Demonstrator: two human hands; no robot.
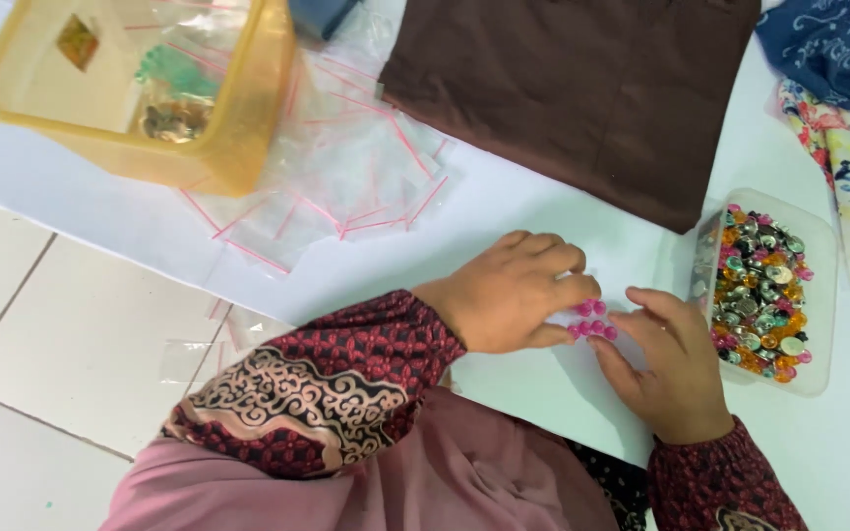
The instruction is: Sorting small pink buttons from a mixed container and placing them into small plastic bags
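My left hand point(514, 290) rests on the white sheet point(543, 211), its fingers curled over several small pink beads point(590, 321) that lie in two short rows. My right hand point(669, 369) meets it from the right, fingertips touching the same pink beads. Part of the bead cluster is hidden under my left fingers. Just right of my right hand stands a clear plastic tray point(820, 295) full of mixed coloured and silver beads.
A folded brown cloth point(582, 88) lies at the top. Small clear zip bags point(346, 167) with red strips are spread beside a yellow plastic tub point(248, 118) holding bagged items. Patterned fabrics point(848, 108) lie at the right edge. White floor tiles point(61, 334) show at left.
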